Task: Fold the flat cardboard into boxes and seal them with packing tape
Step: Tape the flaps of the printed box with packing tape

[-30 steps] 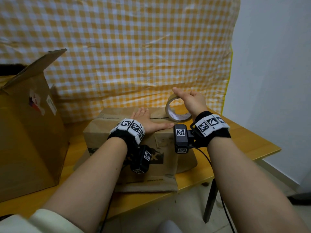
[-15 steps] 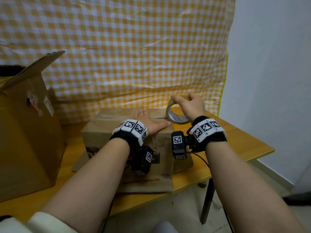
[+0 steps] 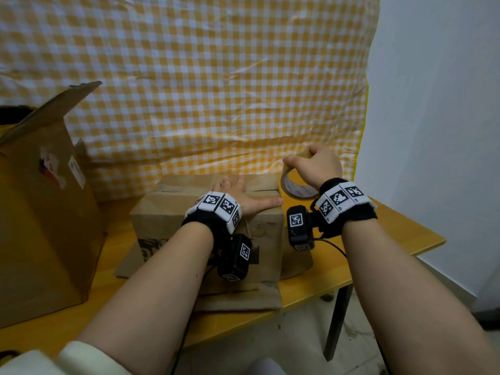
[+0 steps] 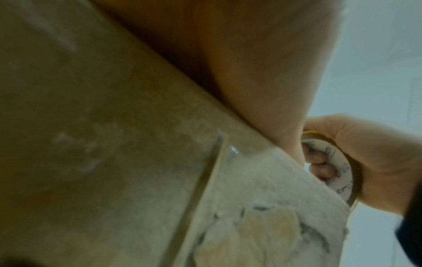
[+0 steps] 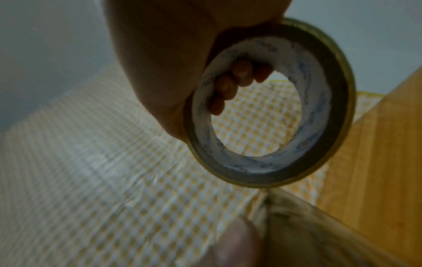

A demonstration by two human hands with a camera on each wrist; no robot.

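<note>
A folded brown cardboard box (image 3: 173,212) stands on the yellow table (image 3: 384,236), its top flaps closed along a middle seam. My left hand (image 3: 243,196) lies flat on the box top, fingers straight, thumb along the right edge. My right hand (image 3: 313,166) grips a roll of brown packing tape (image 3: 295,188) at the box's right end, fingers curled through its core. In the right wrist view the tape roll (image 5: 324,112) stands upright just above the box edge (image 5: 308,234). The left wrist view shows the box side (image 4: 114,144) and the tape roll (image 4: 338,166) in my right hand (image 4: 376,162).
A large open cardboard carton (image 3: 40,212) stands at the table's left. A yellow checked cloth (image 3: 189,90) hangs behind. Flat cardboard (image 3: 238,296) lies under the box, reaching the front edge. The table ends just right of my right wrist; a white wall (image 3: 438,104) is beyond.
My right hand went from resting open on top of the tape roll to curling its fingers through the core and gripping it. The left hand stayed flat on the box.
</note>
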